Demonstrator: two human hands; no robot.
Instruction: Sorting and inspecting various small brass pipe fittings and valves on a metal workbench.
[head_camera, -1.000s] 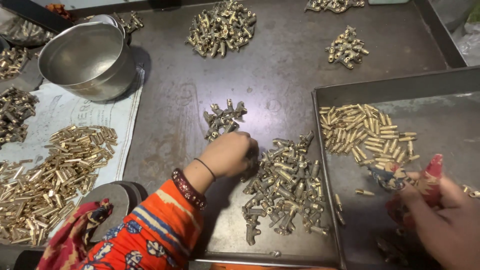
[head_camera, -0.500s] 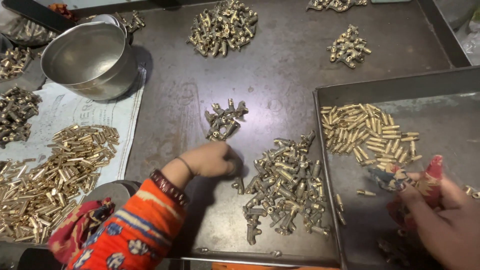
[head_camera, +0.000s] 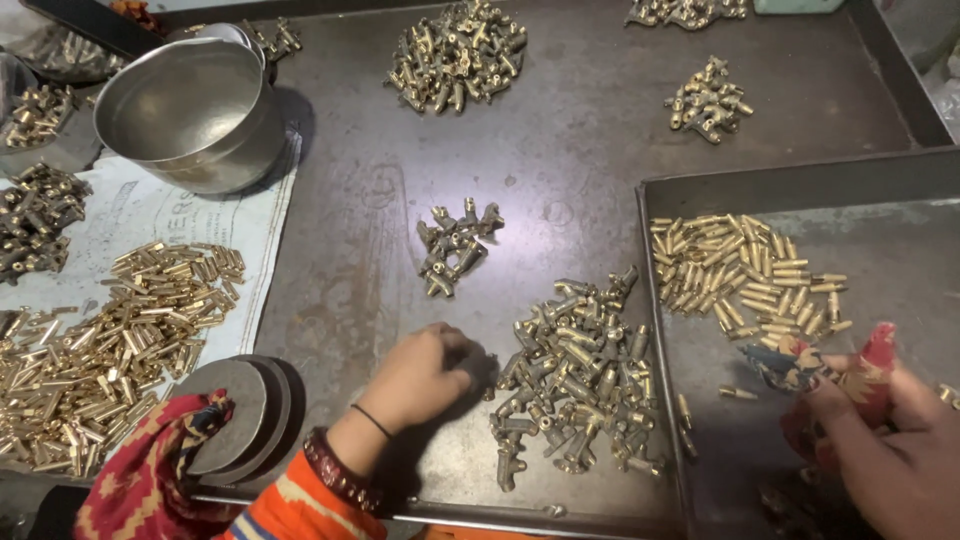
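Left hand (head_camera: 425, 375) has slid down and toward 7 o'clock since a second ago; it was up against the top-left edge of the big pile of brass fittings (head_camera: 580, 375), now it sits at the pile's lower-left corner, fingers curled shut, knuckles up. Whether a fitting is pinched inside cannot be told, palm hides it. Looks like a pull-back after a grab at the pile, so one more piece likely picked or dragged out.

Right hand (head_camera: 880, 440) at 4 o'clock, barely shifted, closed around a bunched red patterned cloth (head_camera: 860, 375), with something small and dark at the fingertips, too blurred to name.

Pile sits centre-low on the dark metal tray (head_camera: 340, 300), at 3 o'clock from the left hand, touching it or nearly so. Fittings lie jumbled, no shared direction; many long axes run roughly 1-to-7 o'clock, stems pointing every way.

Round grey discs (head_camera: 235, 410) at 9 o'clock of the left hand, partly under a patterned sleeve.

Further out: small cluster of fittings (head_camera: 455, 245) at 12 o'clock from the hand, well apart from the pile. Brass pins (head_camera: 745, 270) in the second tray (head_camera: 900, 190) at 2 o'clock, mostly lying 10-to-4. Loose pins on paper (head_camera: 120, 340) at 9 o'clock.

Far: steel bowl (head_camera: 190, 110) at 11 o'clock, two more fitting heaps (head_camera: 455, 55) along the top edge.
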